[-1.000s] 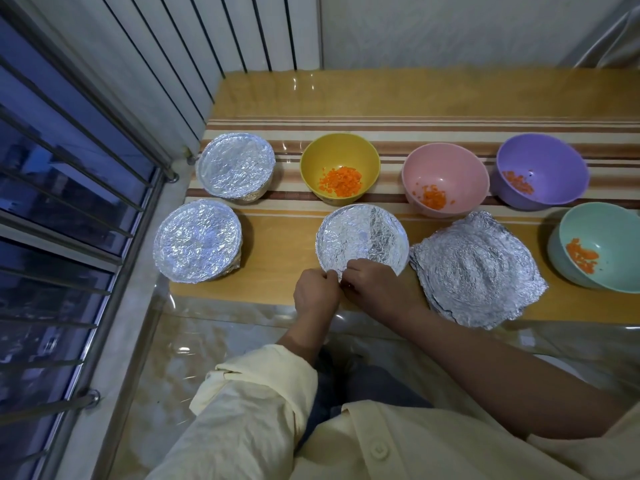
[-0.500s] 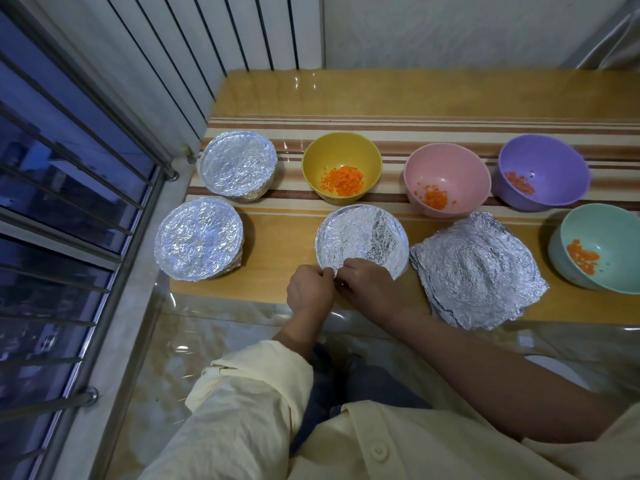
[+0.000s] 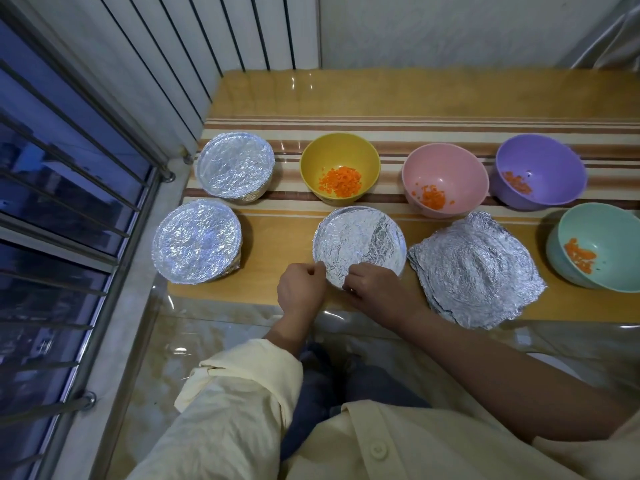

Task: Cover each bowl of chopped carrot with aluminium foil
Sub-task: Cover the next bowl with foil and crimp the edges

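Observation:
A foil-covered bowl (image 3: 360, 242) stands at the front middle of the table. My left hand (image 3: 300, 289) and my right hand (image 3: 375, 291) both pinch the foil at its near rim, fingers curled on the edge. Two more foil-covered bowls stand at the left, one at the back (image 3: 236, 167) and one at the front (image 3: 196, 241). Open bowls with chopped carrot stand behind and to the right: yellow (image 3: 339, 168), pink (image 3: 445, 180), purple (image 3: 540, 171), teal (image 3: 597, 245). A stack of foil sheets (image 3: 476, 268) lies right of my hands.
The wooden table (image 3: 415, 95) carries a striped mat under a clear cover. A ribbed white wall and a barred window (image 3: 69, 202) close off the left side. The table's front edge runs just under my wrists.
Both hands have shifted slightly left along the bowl's near rim, still pinching the foil. The bowls and foil stack have not moved.

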The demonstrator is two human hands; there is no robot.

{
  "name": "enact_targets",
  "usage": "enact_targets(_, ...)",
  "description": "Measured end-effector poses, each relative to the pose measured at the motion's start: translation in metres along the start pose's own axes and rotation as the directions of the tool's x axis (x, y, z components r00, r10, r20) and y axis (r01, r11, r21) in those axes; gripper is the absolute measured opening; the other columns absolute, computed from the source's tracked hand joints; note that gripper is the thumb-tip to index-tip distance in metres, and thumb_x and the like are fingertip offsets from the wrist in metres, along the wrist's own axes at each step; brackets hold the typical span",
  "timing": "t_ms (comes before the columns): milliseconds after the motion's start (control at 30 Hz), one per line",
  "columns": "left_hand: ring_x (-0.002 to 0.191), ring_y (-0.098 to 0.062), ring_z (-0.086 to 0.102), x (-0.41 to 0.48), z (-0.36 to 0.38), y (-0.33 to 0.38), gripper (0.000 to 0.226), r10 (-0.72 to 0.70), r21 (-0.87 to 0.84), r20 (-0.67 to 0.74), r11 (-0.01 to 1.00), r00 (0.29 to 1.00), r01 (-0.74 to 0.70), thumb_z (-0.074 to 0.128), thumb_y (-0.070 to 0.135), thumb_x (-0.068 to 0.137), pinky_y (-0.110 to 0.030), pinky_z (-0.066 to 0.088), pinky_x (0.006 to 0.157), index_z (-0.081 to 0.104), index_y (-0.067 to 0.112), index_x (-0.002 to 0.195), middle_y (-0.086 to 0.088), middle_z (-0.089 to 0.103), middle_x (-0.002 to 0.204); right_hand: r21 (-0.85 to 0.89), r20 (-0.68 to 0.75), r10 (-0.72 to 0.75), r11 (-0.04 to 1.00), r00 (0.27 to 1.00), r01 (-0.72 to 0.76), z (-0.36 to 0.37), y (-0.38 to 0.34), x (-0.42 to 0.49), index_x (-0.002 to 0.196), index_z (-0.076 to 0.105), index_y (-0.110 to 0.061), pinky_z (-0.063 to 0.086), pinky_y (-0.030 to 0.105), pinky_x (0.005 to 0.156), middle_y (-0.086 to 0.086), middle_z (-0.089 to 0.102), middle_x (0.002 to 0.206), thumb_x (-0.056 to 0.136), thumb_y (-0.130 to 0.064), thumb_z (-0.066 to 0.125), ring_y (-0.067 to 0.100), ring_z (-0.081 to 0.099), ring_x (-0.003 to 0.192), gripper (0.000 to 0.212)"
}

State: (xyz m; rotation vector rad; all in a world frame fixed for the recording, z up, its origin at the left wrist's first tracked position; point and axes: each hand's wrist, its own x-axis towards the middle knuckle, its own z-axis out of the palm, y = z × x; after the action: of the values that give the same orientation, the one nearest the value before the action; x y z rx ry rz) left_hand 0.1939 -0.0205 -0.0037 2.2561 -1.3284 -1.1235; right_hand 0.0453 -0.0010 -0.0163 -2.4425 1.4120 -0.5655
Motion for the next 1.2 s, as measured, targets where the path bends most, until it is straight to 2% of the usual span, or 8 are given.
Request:
enact_targets(100, 0.089, -0.026, 0.066, -0.016, 0.007, -0.001, 0.037, -0.059, -0.091, -0.101, 0.995, 0.993, 0.050, 0.066, 0.051, 0.088, -0.029, 0.043, 0.074, 0.075, 0.015, 0.091, -0.005, 0.074, 0.091, 0.006, -0.001, 0.006, 1.000, 1.000, -0.006, -0.001, 0.000, 0.001, 0.063, 0.061, -0.008, 0.040, 0.029, 0.046, 0.005, 0.054, 0.064, 0.072, -0.011, 0.070, 0.023, 0.055, 0.058, 0.013)
enact_targets(267, 0.075, -0.034, 0.064, -0.019, 0.015, -0.002, 0.026, -0.151, -0.236, -0.083, 0.963, 0.985, 0.127, 0.068, 0.026, 0.087, -0.028, 0.039, 0.062, 0.074, 0.005, 0.074, -0.016, 0.071, 0.076, 0.008, 0.024, 0.013, 1.000, 1.000, -0.013, 0.000, 0.000, 0.000, 0.063, 0.061, -0.008, 0.039, 0.029, 0.046, 0.005, 0.053, 0.065, 0.069, -0.007, 0.079, 0.024, 0.054, 0.059, 0.019)
enact_targets(433, 0.067, -0.027, 0.057, -0.015, 0.012, 0.002, 0.027, -0.166, -0.316, -0.042, 0.938, 0.985, 0.144, 0.068, 0.025, 0.086, -0.031, 0.048, 0.067, 0.071, 0.009, 0.065, -0.012, 0.071, 0.071, 0.017, 0.017, 0.056, 0.998, 0.998, -0.056, 0.000, -0.003, 0.004, 0.061, 0.060, -0.008, 0.035, 0.026, 0.045, 0.005, 0.053, 0.062, 0.067, -0.003, 0.079, 0.023, 0.053, 0.056, 0.020)
enact_targets(533, 0.065, -0.024, 0.057, -0.019, 0.013, 0.003, 0.039, -0.157, -0.272, -0.019, 0.951, 0.987, 0.146, 0.070, 0.036, 0.088, -0.027, 0.043, 0.064, 0.061, 0.020, 0.053, -0.004, 0.063, 0.064, 0.023, 0.004, 0.069, 0.997, 0.998, -0.069, 0.000, -0.003, 0.004, 0.061, 0.061, -0.008, 0.036, 0.027, 0.045, 0.005, 0.053, 0.061, 0.068, -0.004, 0.078, 0.022, 0.054, 0.056, 0.019)
enact_targets(700, 0.063, -0.026, 0.042, -0.020, 0.016, 0.002, 0.026, -0.148, -0.259, -0.045, 0.957, 0.988, 0.131, 0.066, 0.021, 0.085, -0.028, 0.036, 0.053, 0.070, 0.000, 0.069, -0.007, 0.051, 0.063, 0.009, 0.014, 0.069, 0.998, 0.998, -0.069, 0.002, -0.005, 0.004, 0.059, 0.058, -0.007, 0.036, 0.028, 0.041, 0.006, 0.052, 0.060, 0.066, -0.003, 0.077, 0.025, 0.053, 0.054, 0.021)
enact_targets(933, 0.068, -0.021, 0.058, -0.017, 0.014, 0.006, 0.029, -0.143, -0.261, -0.021, 0.956, 0.989, 0.133, 0.070, 0.041, 0.086, -0.028, 0.038, 0.063, 0.074, 0.014, 0.077, 0.002, 0.065, 0.068, 0.015, -0.043, 0.116, 0.993, 0.992, -0.115, 0.001, -0.009, 0.007, 0.061, 0.059, -0.007, 0.029, 0.024, 0.044, 0.006, 0.051, 0.058, 0.066, -0.003, 0.069, 0.026, 0.053, 0.051, 0.012)
enact_targets(1067, 0.072, -0.033, 0.059, -0.015, 0.015, 0.007, 0.021, -0.131, -0.205, -0.058, 0.972, 0.990, 0.117, 0.066, 0.024, 0.088, -0.029, 0.037, 0.057, 0.073, 0.014, 0.071, -0.010, 0.065, 0.071, 0.005, -0.029, 0.133, 0.991, 0.991, -0.133, 0.004, -0.009, 0.007, 0.059, 0.058, -0.007, 0.028, 0.025, 0.043, 0.006, 0.051, 0.058, 0.063, -0.002, 0.074, 0.026, 0.053, 0.051, 0.017)
enact_targets(1200, 0.075, -0.032, 0.060, -0.009, 0.012, 0.010, 0.019, -0.133, -0.162, -0.074, 0.980, 0.988, 0.120, 0.066, 0.021, 0.086, -0.027, 0.039, 0.060, 0.065, 0.018, 0.067, -0.006, 0.065, 0.075, -0.003, -0.031, 0.165, 0.986, 0.986, -0.165, 0.006, -0.012, 0.010, 0.058, 0.059, -0.008, 0.028, 0.023, 0.041, 0.005, 0.052, 0.057, 0.060, -0.001, 0.078, 0.025, 0.053, 0.049, 0.020)
